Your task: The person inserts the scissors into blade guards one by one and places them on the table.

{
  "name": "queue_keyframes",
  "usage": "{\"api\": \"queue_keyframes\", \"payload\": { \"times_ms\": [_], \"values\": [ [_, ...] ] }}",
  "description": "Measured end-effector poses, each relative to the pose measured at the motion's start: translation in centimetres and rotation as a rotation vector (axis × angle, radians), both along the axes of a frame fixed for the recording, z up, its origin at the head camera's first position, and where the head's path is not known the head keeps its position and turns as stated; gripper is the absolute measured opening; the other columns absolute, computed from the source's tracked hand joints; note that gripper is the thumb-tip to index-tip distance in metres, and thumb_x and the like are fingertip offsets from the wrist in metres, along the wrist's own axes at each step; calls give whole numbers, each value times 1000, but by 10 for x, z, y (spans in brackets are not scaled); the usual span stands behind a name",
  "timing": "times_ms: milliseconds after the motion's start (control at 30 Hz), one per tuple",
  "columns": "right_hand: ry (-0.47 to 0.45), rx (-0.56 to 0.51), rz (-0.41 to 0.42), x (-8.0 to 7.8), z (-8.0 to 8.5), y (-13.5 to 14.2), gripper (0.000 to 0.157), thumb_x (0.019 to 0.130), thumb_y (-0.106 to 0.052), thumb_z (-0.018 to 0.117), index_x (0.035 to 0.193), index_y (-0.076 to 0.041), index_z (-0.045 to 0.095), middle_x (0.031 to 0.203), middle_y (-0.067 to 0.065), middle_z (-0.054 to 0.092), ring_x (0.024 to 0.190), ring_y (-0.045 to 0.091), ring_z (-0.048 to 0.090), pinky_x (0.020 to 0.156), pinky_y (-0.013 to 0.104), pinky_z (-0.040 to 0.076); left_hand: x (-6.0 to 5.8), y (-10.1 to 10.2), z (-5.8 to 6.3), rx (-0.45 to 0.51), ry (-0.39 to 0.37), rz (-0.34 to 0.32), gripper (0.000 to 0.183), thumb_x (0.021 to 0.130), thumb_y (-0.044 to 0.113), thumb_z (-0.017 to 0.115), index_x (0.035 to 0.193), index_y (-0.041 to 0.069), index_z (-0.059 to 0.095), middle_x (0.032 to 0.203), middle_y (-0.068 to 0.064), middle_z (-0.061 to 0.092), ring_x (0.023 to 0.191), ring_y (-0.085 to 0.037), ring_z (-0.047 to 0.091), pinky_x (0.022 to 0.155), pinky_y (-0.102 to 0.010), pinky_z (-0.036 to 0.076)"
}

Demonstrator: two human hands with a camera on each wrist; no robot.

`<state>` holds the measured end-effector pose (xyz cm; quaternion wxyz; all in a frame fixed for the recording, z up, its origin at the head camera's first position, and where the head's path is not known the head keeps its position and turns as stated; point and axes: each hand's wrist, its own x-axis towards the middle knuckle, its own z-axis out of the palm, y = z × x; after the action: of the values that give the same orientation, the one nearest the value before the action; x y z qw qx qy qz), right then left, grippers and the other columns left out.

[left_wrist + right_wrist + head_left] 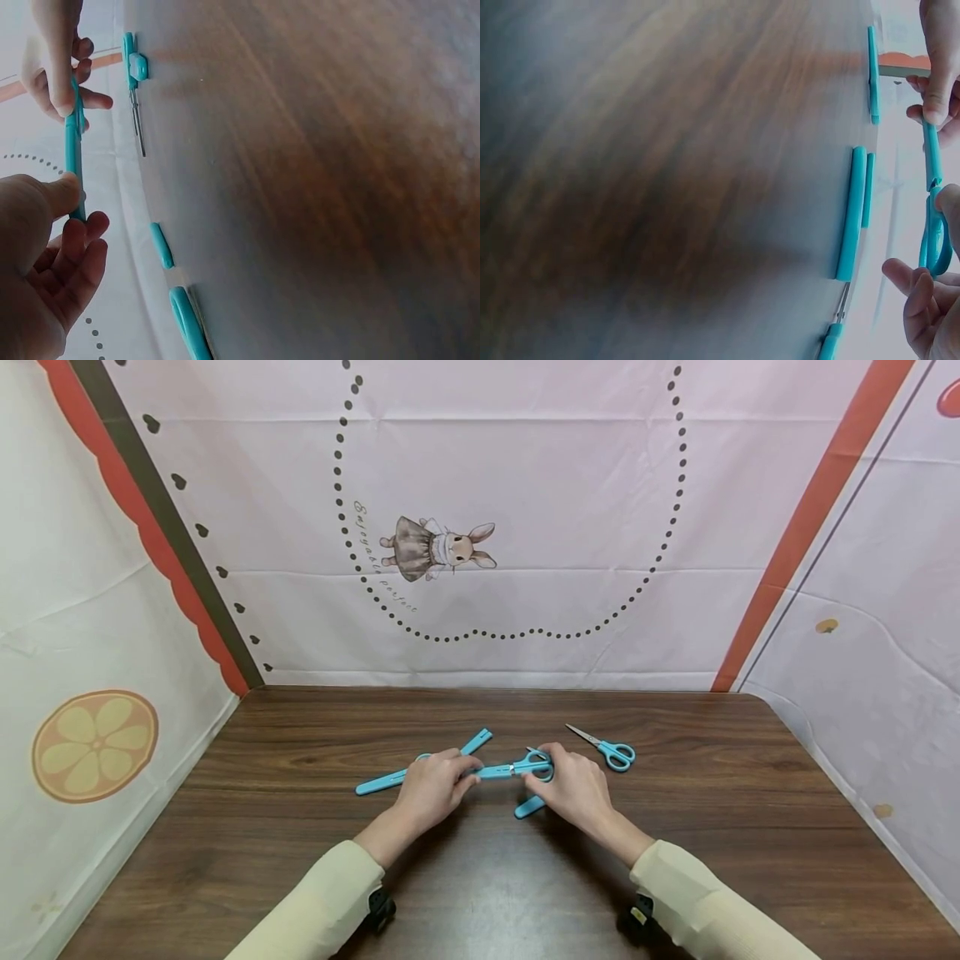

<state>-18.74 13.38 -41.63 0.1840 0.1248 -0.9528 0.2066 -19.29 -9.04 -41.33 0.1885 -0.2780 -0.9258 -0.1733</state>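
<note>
In the head view my left hand (435,789) pinches a light-blue blade cover (493,772) between thumb and fingers. My right hand (577,785) grips the blue-handled scissors (534,766) by the handle loops. Their blades run into the cover, with a sliver of metal showing at its mouth. The right wrist view shows this pair held above the table, the cover (931,154) in line with the handles (934,236). Under my right hand lies another blue cover (529,807), partly hidden.
Second scissors (617,756) with bare blades lie right of my right hand on the brown wooden table (495,893). Beyond my left hand are a blue cover (381,782) and another blue strip (476,742), partly hidden. A printed cloth (570,518) hangs behind.
</note>
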Motion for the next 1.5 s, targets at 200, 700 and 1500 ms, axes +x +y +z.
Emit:
{"api": "queue_keyframes", "payload": {
  "times_ms": [200, 700, 1500],
  "values": [
    [10, 9, 16, 0, 2, -3, 44, 77, -39, 70, 107, -8, 63, 50, -10, 45, 36, 5, 32, 36, 22, 26, -1, 1, 2, -11, 29, 0, 15, 81, 24, 71, 95, 20, 71, 71, 8, 55, 51, -2, 44, 46, -19, 33],
    [25, 19, 39, -1, 5, -4, 45, 76, -37, 72, 110, -10, 61, 54, -8, 49, 37, 4, 33, 35, 21, 27, 1, 0, -2, -95, 51, -14, 17, 82, 29, 69, 98, 22, 70, 75, 8, 61, 54, -4, 50, 49, -21, 39],
    [-9, 73, 82, 1, -5, -3, 50, 78, -42, 69, 116, -10, 60, 57, -8, 46, 40, 3, 33, 34, 20, 26, -1, -9, -3, -96, -28, -9, 16, 83, 31, 68, 97, 25, 71, 72, 11, 58, 51, 0, 40, 43, -19, 31]
  ]
}}
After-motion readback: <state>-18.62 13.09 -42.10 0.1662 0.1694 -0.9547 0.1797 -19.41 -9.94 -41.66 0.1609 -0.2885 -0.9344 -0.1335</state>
